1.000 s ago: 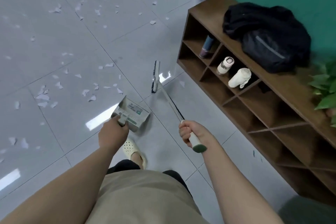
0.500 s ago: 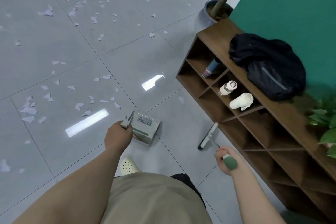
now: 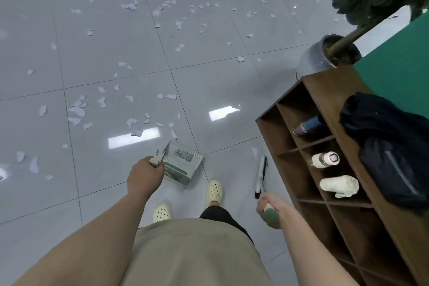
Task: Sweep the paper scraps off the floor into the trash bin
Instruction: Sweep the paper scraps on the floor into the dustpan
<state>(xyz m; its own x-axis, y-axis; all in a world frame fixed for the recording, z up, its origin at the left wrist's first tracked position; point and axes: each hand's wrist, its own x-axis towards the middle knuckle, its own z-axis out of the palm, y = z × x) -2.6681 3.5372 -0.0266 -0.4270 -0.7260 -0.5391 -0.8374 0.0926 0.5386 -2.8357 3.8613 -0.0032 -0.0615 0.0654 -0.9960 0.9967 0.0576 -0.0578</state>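
A grey tiled floor (image 3: 232, 81) runs beside a wooden cubby shelf (image 3: 348, 204). The right hand (image 3: 270, 204) grips the broom (image 3: 261, 175) by its green handle end; the left hand (image 3: 142, 175) grips the dustpan (image 3: 182, 166) handle. Paper scraps (image 3: 79, 111) lie scattered farther ahead.

Looks like an office or lobby: wide glossy grey floor tiles (image 3: 130, 58), a wooden cubby shelf (image 3: 329, 90) holding bottles (image 3: 325, 160), a potted plant (image 3: 325, 58) by a green wall (image 3: 399, 72).
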